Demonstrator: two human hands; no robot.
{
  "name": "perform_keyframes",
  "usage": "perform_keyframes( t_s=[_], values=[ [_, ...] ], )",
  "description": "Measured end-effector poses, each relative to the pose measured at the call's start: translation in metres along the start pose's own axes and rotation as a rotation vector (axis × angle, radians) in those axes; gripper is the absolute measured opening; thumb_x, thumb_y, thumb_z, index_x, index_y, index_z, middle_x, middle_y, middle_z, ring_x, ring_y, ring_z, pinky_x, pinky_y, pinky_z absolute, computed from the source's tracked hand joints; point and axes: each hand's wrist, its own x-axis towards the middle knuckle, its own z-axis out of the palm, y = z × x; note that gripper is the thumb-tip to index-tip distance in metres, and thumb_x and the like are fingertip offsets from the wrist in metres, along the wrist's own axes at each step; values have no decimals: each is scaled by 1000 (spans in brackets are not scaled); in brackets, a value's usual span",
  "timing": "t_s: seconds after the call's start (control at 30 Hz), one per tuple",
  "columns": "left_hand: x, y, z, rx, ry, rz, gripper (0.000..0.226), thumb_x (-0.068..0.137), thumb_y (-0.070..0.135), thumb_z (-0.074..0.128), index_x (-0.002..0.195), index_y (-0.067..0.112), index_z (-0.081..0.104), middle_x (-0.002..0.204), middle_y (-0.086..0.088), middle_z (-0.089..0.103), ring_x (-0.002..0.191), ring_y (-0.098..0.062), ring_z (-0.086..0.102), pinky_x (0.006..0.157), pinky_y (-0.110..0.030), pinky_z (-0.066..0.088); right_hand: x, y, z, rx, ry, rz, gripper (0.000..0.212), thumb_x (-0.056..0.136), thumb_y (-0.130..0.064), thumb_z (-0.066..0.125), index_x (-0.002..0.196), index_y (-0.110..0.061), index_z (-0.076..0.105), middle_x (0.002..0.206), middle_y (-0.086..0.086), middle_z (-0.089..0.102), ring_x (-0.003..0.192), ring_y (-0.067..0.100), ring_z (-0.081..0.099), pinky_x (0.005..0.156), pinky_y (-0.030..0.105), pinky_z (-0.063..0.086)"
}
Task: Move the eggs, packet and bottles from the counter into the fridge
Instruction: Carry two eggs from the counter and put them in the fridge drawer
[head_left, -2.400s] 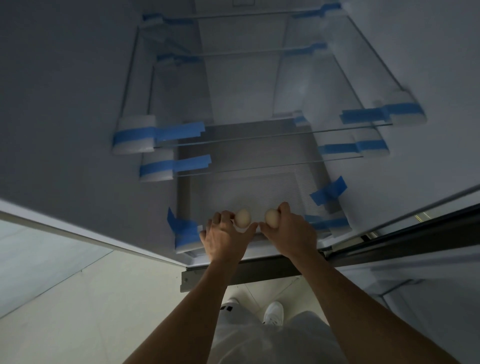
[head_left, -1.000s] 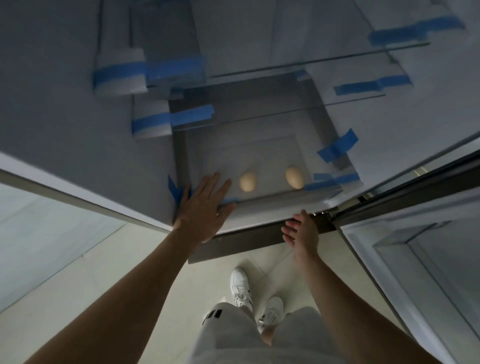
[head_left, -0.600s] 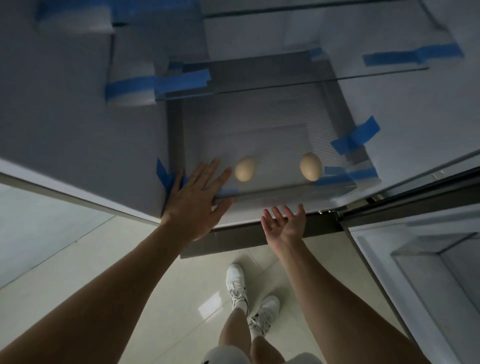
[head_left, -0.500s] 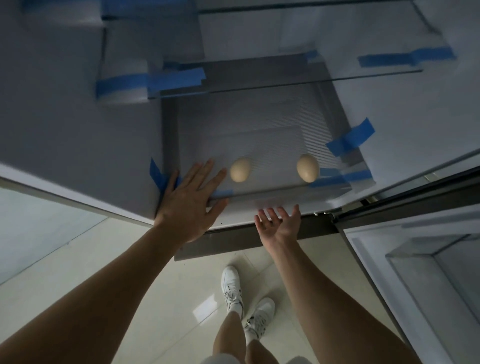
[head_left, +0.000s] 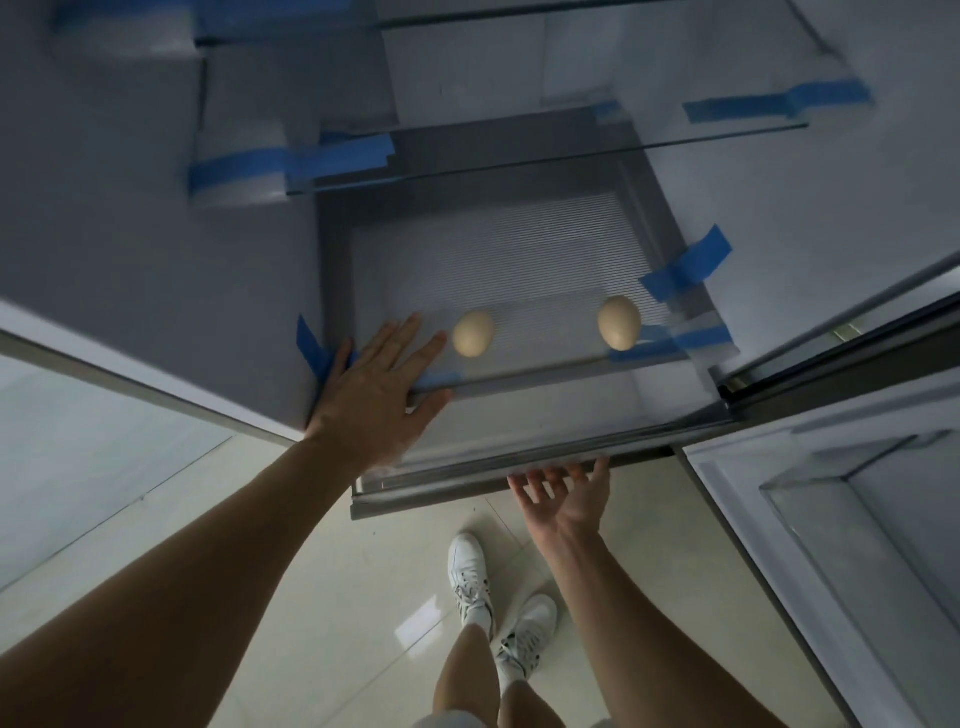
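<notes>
Head view looks steeply down into an open fridge (head_left: 130, 218), with the person's two bare arms reaching forward from the near edge. Two eggs lie inside on the bottom shelf (head_left: 540, 371), a clear pane with a ribbed surface showing under it. The left egg (head_left: 472, 333) sits toward the near left part of that shelf, and the right egg (head_left: 618, 322) sits well apart from it, close to the right side wall. Both lie a little behind the shelf's front rim, neither touched by a hand.

The left hand (head_left: 374, 395) is spread flat with its fingers straight and slightly fanned, and it holds nothing. It lies over the near left corner of the bottom shelf, and its fingertips reach just beside the left egg without meeting it. Whether the palm presses on the rim cannot be told. The right hand (head_left: 563, 499) is lower and nearer, palm turned up, fingers splayed and relaxed, also holding nothing. Its fingertips come up to the dark lower front edge of the fridge.

Strips of blue tape (head_left: 685, 262) are stuck along both side walls and at the shelf corners. Another glass shelf (head_left: 571, 156) runs across farther up. An open door (head_left: 857, 545) stands at the right. Below, white shoes (head_left: 469, 577) stand on a pale glossy tiled floor (head_left: 384, 597).
</notes>
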Motion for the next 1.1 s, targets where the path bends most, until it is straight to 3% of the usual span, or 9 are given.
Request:
perform_keyframes(
  t_s=[0.13,0.3,0.43,0.63,0.9,1.0,1.1],
  values=[
    [0,1,1,7,-4,-6,74,86,74,8,154,46,4,165,13,-4,152,-10,-5,122,-52,3,-13,2,-24,-2,84,2,59,94,-63,50,124,-12,55,121,14,56,111,35,59,95,59,49],
    [0,2,-5,32,-41,-8,71,91,73,14,155,43,4,166,10,-5,153,-12,-6,123,-51,1,-31,4,-53,-55,161,-17,52,98,-62,39,108,-13,55,111,14,58,103,33,60,90,54,49],
    [-1,7,-8,15,-40,-21,68,95,64,28,156,40,9,167,8,-1,153,-15,-3,123,-52,3,-47,4,-81,-79,203,-6,42,100,-51,36,101,-15,55,105,13,57,96,32,61,81,48,47],
    [3,5,-9,61,-77,-26,69,96,63,29,156,39,7,167,5,0,154,-18,-3,123,-53,2,-70,9,-112,-53,217,35,28,96,-39,42,96,-15,55,95,13,58,88,31,59,77,42,48],
    [3,7,-10,36,-59,-20,70,94,63,30,156,36,13,167,4,4,154,-21,0,123,-54,5,-69,7,-124,-82,214,42,35,98,-41,45,112,-12,58,106,17,62,96,34,62,81,43,51],
    [3,6,-11,36,-55,-22,73,91,66,28,156,36,13,167,4,4,154,-21,0,123,-54,5,-72,-2,-133,-263,276,4,40,104,-41,42,123,-9,56,116,16,62,104,30,61,88,42,50],
    [1,7,-12,-18,-28,-30,75,90,71,29,156,36,18,167,4,8,153,-20,4,123,-55,6,-90,-24,-142,-564,388,-184,29,106,-28,43,118,-6,58,107,14,65,92,25,63,81,41,52]
  ],
)
